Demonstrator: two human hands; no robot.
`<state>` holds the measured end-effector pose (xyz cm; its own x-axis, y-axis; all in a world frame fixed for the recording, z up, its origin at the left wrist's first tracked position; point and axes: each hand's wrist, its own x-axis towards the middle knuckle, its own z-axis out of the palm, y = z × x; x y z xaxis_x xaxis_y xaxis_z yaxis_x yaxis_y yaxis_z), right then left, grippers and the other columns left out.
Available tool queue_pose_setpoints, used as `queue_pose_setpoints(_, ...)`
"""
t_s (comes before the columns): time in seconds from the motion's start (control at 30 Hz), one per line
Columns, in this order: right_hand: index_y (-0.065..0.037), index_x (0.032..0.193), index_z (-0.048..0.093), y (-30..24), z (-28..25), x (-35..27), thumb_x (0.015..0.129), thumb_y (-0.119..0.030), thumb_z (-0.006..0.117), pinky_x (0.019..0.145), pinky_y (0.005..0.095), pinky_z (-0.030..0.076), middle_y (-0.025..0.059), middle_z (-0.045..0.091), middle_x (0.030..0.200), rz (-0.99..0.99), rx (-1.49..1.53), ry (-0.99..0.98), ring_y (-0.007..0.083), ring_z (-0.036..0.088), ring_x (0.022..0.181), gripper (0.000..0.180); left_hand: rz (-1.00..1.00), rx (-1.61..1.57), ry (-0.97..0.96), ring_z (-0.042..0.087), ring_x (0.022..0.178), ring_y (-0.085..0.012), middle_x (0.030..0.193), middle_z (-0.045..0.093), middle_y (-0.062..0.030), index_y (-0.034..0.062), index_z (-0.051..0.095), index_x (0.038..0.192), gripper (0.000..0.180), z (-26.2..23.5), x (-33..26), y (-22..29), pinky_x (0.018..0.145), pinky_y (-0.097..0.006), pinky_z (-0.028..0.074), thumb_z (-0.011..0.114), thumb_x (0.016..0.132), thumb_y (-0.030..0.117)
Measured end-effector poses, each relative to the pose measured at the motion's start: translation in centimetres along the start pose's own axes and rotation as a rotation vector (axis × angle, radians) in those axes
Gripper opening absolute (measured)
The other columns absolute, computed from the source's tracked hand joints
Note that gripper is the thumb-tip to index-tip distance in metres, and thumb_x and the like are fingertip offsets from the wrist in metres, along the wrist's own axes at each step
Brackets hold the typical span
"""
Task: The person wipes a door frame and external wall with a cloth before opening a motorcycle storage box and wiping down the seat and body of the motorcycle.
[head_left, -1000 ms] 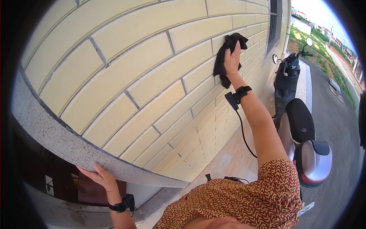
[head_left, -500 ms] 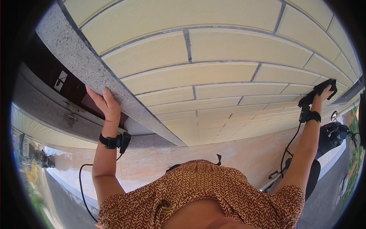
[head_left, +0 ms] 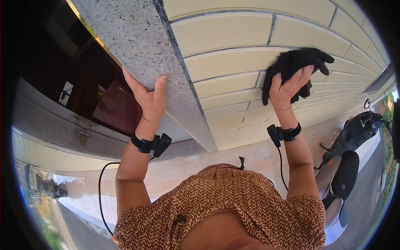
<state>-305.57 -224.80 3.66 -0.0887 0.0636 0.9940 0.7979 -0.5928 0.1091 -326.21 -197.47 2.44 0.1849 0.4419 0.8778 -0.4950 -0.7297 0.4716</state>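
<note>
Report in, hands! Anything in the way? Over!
Left hand open against speckled stone door frame. Right hand holding black cloth against cream brick-patterned wall. Motor scooter parked off right, not between hand and wall.

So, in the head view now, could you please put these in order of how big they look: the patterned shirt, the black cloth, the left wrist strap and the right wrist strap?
1. Patterned shirt
2. Black cloth
3. Left wrist strap and right wrist strap: too alike to rank.
</note>
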Motion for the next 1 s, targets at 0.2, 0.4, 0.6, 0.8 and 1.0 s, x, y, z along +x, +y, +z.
queue_pose_setpoints(0.2, -0.032, 0.104, 0.065, 7.7, -5.1, 1.0, 0.076, -0.024, 0.056, 0.102, 0.0536, 0.025, -0.0054, 0.053, 0.105, -0.294, 0.176, -0.206, 0.0188, 0.048, 0.101, 0.030, -0.018, -0.055, -0.068, 0.030, 0.129, -0.0296, 0.144, 0.023, -0.0219, -0.0069, 0.009, 0.143, 0.096, 24.8, 2.9, 12.9, 0.107, -0.039, 0.024, 0.073, 0.076, 0.018)
queue_pose_setpoints(0.4, -0.031, 0.098, 0.068, 26.5, -16.7, 6.1, 0.080, -0.019, 0.055, 0.103, 0.0466, 0.026, -0.0098, 0.060, 0.104, -0.505, 0.378, -0.306, 0.0151, 0.052, 0.104, 0.025, 0.082, 0.065, -0.002, 0.039, 0.123, -0.0308, 0.141, 0.029, -0.0255, -0.0087, 0.014, 0.142, 0.082, 40.5, 0.7, 26.6, 0.102, -0.040, 0.034, 0.066, 0.085, 0.019)
queue_pose_setpoints(0.6, -0.026, 0.104, 0.065, 42.5, -23.9, 9.8, 0.068, -0.041, 0.065, 0.107, 0.0612, 0.015, 0.0020, 0.054, 0.093, -0.239, 0.041, -0.251, 0.0212, 0.052, 0.100, 0.040, 0.072, 0.116, 0.059, 0.038, 0.124, -0.0314, 0.141, 0.028, -0.0240, -0.0057, 0.015, 0.143, 0.078, 42.8, 0.6, 31.4, 0.101, -0.040, 0.035, 0.062, 0.089, 0.024)
queue_pose_setpoints(0.8, 0.008, 0.134, 0.029, 62.3, -25.2, 10.4, 0.077, -0.021, 0.053, 0.109, 0.0498, 0.020, 0.0300, 0.028, 0.140, 0.393, 0.005, -0.024, 0.0474, 0.027, 0.129, 0.069, 0.087, 0.328, 0.062, 0.038, 0.124, -0.0301, 0.143, 0.026, -0.0225, -0.0042, 0.013, 0.144, 0.072, 43.0, 0.8, 30.4, 0.101, -0.038, 0.035, 0.055, 0.093, 0.025)
queue_pose_setpoints(1.0, 0.009, 0.133, 0.036, 109.1, -29.9, 11.5, 0.090, -0.040, 0.048, 0.108, 0.0420, 0.027, 0.0290, 0.039, 0.135, 0.824, -0.115, 0.209, 0.0416, 0.036, 0.127, 0.067, 0.052, 0.320, 0.096, 0.040, 0.122, -0.0296, 0.141, 0.030, -0.0230, -0.0052, 0.015, 0.143, 0.069, 66.6, 3.6, 30.9, 0.100, -0.038, 0.036, 0.051, 0.095, 0.028)
